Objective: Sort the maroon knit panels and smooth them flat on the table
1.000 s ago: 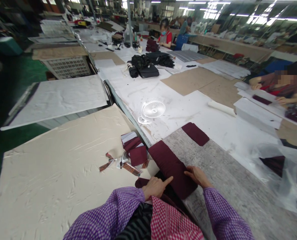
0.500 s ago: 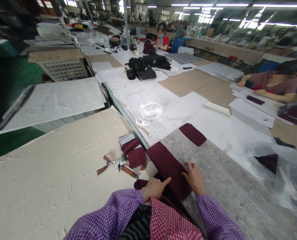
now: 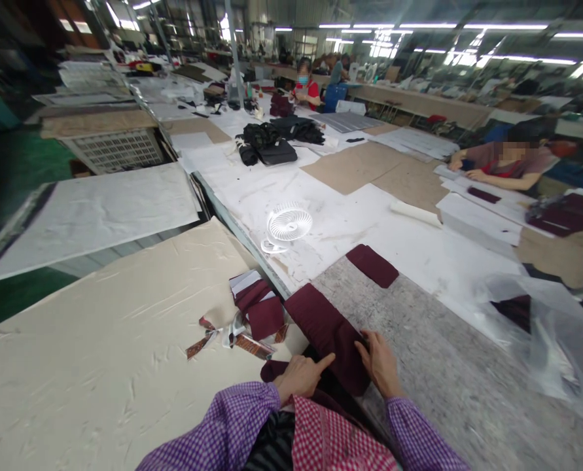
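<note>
A long maroon fabric piece [image 3: 325, 330] lies slantwise before me, along the edge of the grey work surface. My left hand [image 3: 301, 374] is at its near left side, index finger stretched onto the cloth and the other fingers curled, partly hidden. On the opposite side, my right hand [image 3: 378, 360] rests with fingers apart, its tips touching the fabric's right edge. Another bit of maroon cloth [image 3: 271, 371] pokes out beside my left wrist. Farther up the grey surface lies a smaller maroon stack [image 3: 372, 265].
Maroon and pale cut pieces [image 3: 265, 317] and patterned strips [image 3: 252, 347] lie on the cream-covered table [image 3: 99, 353] at left. A white fan [image 3: 289, 224] stands ahead. Clear plastic [image 3: 551, 333] lies at right; a co-worker [image 3: 512, 163] sits beyond. Dark garments [image 3: 276, 140] are piled farther back.
The view has turned slightly to the right. My right-hand fingers have come a little closer together at the fabric's edge; my left index finger still touches the cloth.
</note>
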Demonstrator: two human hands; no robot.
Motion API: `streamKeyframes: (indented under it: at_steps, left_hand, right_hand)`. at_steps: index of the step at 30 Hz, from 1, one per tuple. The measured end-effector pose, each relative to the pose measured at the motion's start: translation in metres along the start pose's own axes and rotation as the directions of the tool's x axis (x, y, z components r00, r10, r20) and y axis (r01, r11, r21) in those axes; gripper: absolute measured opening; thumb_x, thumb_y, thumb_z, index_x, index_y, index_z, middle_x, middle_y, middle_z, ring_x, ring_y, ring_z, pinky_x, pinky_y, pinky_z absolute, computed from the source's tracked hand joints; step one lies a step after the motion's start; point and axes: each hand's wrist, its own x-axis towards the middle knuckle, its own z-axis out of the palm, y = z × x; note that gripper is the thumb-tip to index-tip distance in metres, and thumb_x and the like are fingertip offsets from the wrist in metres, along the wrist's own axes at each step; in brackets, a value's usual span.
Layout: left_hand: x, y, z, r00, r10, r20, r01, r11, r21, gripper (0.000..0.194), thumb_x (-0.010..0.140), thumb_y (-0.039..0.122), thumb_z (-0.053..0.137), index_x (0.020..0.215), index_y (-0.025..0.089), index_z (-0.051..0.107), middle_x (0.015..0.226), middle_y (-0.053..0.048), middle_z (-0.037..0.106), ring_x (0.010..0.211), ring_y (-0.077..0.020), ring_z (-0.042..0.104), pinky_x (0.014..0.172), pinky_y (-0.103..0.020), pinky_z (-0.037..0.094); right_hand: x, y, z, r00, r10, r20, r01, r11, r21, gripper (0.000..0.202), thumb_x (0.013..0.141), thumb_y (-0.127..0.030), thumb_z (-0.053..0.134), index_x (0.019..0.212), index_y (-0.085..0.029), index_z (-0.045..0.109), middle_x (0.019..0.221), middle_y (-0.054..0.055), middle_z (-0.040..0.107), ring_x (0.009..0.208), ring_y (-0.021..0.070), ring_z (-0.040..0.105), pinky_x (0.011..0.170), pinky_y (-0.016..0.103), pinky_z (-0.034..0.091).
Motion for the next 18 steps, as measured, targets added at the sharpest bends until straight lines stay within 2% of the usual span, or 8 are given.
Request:
streamKeyframes:
  at_steps: [4,8,11,13,15,18]
  left_hand:
    - [0.002,0.0,0.0,1.0,0.003,0.022,-0.003,1.0,-0.003,0.068,0.085,0.024,0.044,0.146,0.026,0.015,0.092,-0.012,0.07,0.081,-0.0258,0.067,0.067,-0.035,0.048]
    - [0.003,0.0,0.002,1.0,0.0,0.016,0.0,1.0,0.002,0.067,0.086,0.025,0.043,0.146,0.025,0.014,0.091,-0.012,0.07,0.081,-0.0263,0.067,0.068,-0.036,0.048]
    - [0.003,0.0,0.003,1.0,0.009,0.02,-0.01,1.0,0.021,0.067,0.086,0.025,0.042,0.146,0.025,0.013,0.09,-0.011,0.07,0.081,-0.0273,0.067,0.067,-0.037,0.048]
    - [0.003,0.0,0.003,1.0,0.006,0.021,-0.007,1.0,0.03,0.067,0.086,0.025,0.042,0.146,0.026,0.013,0.089,-0.011,0.07,0.081,-0.0269,0.067,0.068,-0.036,0.049]
    - [0.003,0.001,0.003,1.0,0.003,0.02,-0.003,1.0,0.027,0.068,0.086,0.024,0.043,0.146,0.026,0.013,0.087,-0.01,0.07,0.08,-0.0261,0.067,0.068,-0.035,0.049]
    - [0.002,0.001,0.003,1.0,-0.002,0.013,0.002,1.0,0.014,0.069,0.085,0.024,0.044,0.146,0.026,0.013,0.086,-0.009,0.069,0.079,-0.0252,0.067,0.067,-0.035,0.048]
  right_hand:
    - [-0.007,0.009,-0.008,1.0,0.017,-0.016,-0.018,0.999,-0.048,0.027,0.088,-0.032,0.045,0.11,-0.018,0.054,0.105,0.012,0.058,0.099,0.0253,0.057,0.087,0.037,0.046]
    - [0.004,0.0,-0.014,1.0,-0.013,0.006,0.014,0.997,-0.07,0.031,0.088,-0.027,0.043,0.116,-0.021,0.055,0.108,0.011,0.055,0.1,0.0243,0.055,0.089,0.037,0.045]
    - [0.025,-0.014,-0.02,0.987,-0.127,0.094,0.133,0.989,-0.064,0.043,0.082,-0.01,0.044,0.12,-0.025,0.055,0.12,0.009,0.05,0.105,0.0208,0.051,0.094,0.034,0.04]
    - [0.041,-0.023,-0.024,0.963,-0.207,0.174,0.219,0.974,-0.054,0.048,0.078,-0.004,0.044,0.116,-0.028,0.06,0.123,0.007,0.048,0.108,0.0198,0.049,0.095,0.033,0.038]
    - [0.055,-0.03,-0.028,0.936,-0.255,0.245,0.275,0.96,-0.051,0.043,0.076,-0.003,0.045,0.105,-0.027,0.065,0.121,0.008,0.05,0.109,0.0214,0.047,0.093,0.035,0.037]
    - [0.069,-0.033,-0.034,0.9,-0.277,0.336,0.312,0.948,-0.056,0.029,0.067,-0.007,0.057,0.089,-0.023,0.069,0.116,0.01,0.054,0.107,0.0265,0.046,0.09,0.04,0.036]
